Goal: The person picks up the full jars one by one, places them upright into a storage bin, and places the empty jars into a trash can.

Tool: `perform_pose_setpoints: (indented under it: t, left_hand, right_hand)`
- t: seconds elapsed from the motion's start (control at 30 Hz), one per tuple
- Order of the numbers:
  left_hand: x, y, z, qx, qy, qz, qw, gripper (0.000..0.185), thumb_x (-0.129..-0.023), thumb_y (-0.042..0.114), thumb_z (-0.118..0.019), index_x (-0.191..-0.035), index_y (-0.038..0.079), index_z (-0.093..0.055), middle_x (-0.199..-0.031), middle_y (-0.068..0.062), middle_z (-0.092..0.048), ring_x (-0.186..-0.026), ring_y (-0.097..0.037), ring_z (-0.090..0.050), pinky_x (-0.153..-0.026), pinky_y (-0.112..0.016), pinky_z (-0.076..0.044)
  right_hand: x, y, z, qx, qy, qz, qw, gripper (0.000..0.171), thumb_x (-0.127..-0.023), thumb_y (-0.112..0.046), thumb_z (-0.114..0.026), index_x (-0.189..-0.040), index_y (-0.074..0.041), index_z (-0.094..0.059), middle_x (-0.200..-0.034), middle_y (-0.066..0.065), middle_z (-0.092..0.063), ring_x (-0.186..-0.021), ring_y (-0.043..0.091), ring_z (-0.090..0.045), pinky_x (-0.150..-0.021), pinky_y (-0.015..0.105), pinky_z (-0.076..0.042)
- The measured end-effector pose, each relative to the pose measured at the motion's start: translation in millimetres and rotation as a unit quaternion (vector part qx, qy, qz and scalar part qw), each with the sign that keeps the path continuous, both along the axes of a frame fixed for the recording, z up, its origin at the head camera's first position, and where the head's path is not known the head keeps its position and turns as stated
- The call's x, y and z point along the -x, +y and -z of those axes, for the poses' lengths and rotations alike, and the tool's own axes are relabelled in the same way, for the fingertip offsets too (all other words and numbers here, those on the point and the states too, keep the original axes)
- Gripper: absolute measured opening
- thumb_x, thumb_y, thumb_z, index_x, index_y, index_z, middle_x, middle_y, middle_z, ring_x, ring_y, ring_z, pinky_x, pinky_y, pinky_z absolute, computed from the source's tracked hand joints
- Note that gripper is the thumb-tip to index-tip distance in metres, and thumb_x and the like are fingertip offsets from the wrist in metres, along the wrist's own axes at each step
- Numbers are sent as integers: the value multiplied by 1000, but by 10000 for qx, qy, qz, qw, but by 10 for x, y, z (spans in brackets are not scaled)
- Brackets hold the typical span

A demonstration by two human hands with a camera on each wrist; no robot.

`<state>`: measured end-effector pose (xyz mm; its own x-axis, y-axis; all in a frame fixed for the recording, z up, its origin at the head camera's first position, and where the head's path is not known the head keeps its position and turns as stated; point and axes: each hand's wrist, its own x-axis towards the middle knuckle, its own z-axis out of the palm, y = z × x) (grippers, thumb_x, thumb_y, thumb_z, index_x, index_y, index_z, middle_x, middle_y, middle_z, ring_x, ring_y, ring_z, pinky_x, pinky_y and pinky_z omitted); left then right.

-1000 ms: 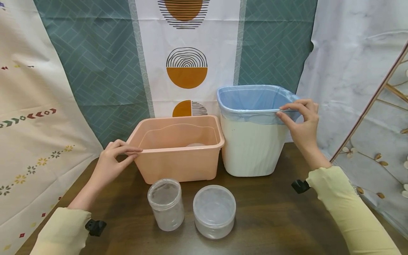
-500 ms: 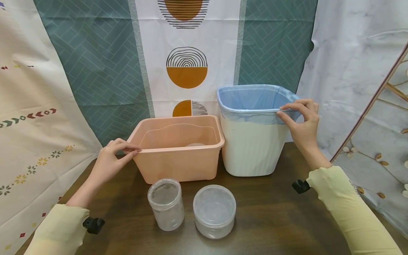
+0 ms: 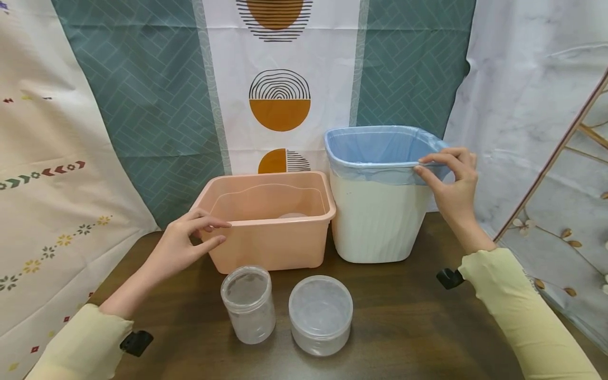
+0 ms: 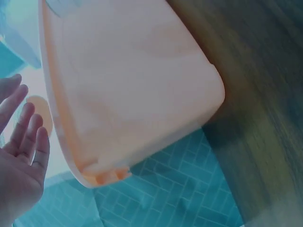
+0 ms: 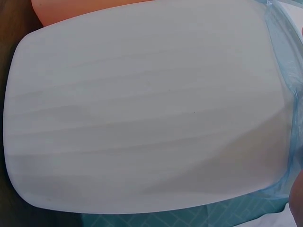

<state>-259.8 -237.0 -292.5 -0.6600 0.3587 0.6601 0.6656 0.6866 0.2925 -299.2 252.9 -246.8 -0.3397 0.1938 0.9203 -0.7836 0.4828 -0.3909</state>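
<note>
My left hand (image 3: 182,243) hovers at the front left corner of a peach plastic tub (image 3: 266,245), thumb and fingers parted with nothing between them. In the left wrist view its fingers (image 4: 29,132) stand spread beside the tub's rim. My right hand (image 3: 453,182) pinches the front right rim of a white trash can (image 3: 380,227), over the pale blue bag (image 3: 375,174) that lines it. The right wrist view is mostly filled by the trash can's ribbed side (image 5: 147,113). Something clear and round (image 3: 292,216) shows partly inside the tub, the rest hidden by its front wall.
Two clear plastic jars stand on the dark wooden table (image 3: 404,327) in front of the tub: a tall jar (image 3: 252,316) and a wide, low jar (image 3: 320,338). A patterned curtain (image 3: 161,105) hangs close behind.
My left hand has let go of the tub's rim and moved right, its thumb and fingers parting. The right hand keeps its pinch on the trash can. The jars have stayed put.
</note>
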Motion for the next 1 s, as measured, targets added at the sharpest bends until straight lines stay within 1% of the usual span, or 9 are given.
perform_pose_setpoints:
  t: [0.1, 0.23, 0.3, 0.47, 0.63, 0.73, 0.83, 0.93, 1.0]
  left_hand:
    - [-10, 55, -1, 177, -106, 160, 9997, 29, -79, 10, -82, -106, 18, -76, -95, 0, -66, -82, -11, -56, -64, -21, -49]
    - [-27, 107, 8, 368, -274, 368, 9983, 34, -78, 12, -82, -110, 18, -75, -96, 0, -67, -84, -11, -57, -67, -24, -52]
    - [-34, 126, 11, 459, -304, 454, 9974, 36, -78, 13, -83, -113, 19, -74, -97, 2, -68, -87, -12, -57, -70, -26, -53]
    - [-54, 168, 2, 709, -337, 617, 9950, 41, -78, 15, -83, -117, 22, -73, -106, 6, -69, -91, -12, -58, -75, -28, -53]
    - [-91, 211, -28, 955, -617, 752, 9907, 48, -76, 22, -85, -122, 22, -69, -116, 5, -68, -97, -12, -60, -81, -31, -53]
    - [-117, 232, -41, 1187, -805, 890, 9856, 57, -75, 28, -86, -128, 22, -65, -123, 3, -67, -101, -11, -61, -84, -34, -54]
    - [-144, 249, -42, 1441, -1004, 1049, 9789, 66, -74, 33, -87, -133, 24, -59, -128, 4, -64, -105, -10, -59, -87, -35, -53]
    - [-180, 254, -42, 1685, -1317, 1161, 9699, 73, -74, 39, -86, -139, 27, -54, -132, 8, -59, -110, -12, -57, -90, -37, -52]
    - [-205, 253, -46, 1844, -1543, 1232, 9628, 77, -74, 46, -84, -142, 29, -51, -134, 11, -56, -116, -14, -54, -94, -40, -50]
  right_hand:
    - [-10, 5, -4, 10, 11, 2, 10000, 15, -76, 12, -75, -90, 11, -70, -95, -27, -51, -101, 0, -38, -93, 22, -24]
    - [-18, 6, -1, -5, 10, -24, 10000, 15, -76, 11, -75, -90, 11, -70, -95, -27, -51, -101, 0, -38, -94, 23, -23]
    - [-15, 5, 1, -18, 12, -35, 10000, 15, -76, 11, -75, -90, 11, -70, -95, -27, -51, -101, 0, -38, -94, 23, -22]
    - [3, 7, 4, -34, 34, -21, 10000, 15, -76, 11, -76, -90, 11, -70, -95, -27, -51, -102, 0, -38, -94, 24, -20]
    - [12, 12, 7, -35, 25, -3, 10000, 16, -76, 11, -76, -90, 11, -70, -95, -27, -50, -101, 0, -38, -93, 22, -22]
    - [11, 14, 5, -40, 34, 20, 10000, 15, -76, 11, -76, -90, 11, -70, -95, -28, -50, -101, -1, -38, -93, 21, -23]
    - [8, 12, 5, -50, 30, 39, 10000, 15, -76, 11, -76, -90, 11, -70, -95, -28, -50, -100, -1, -38, -93, 20, -23]
    - [6, 9, 6, -58, 26, 33, 10000, 15, -76, 11, -76, -90, 10, -70, -95, -28, -50, -101, -1, -38, -93, 21, -23]
    - [6, 7, 6, -62, 28, 23, 10000, 16, -76, 11, -76, -90, 11, -70, -96, -28, -50, -101, -1, -38, -93, 21, -23]
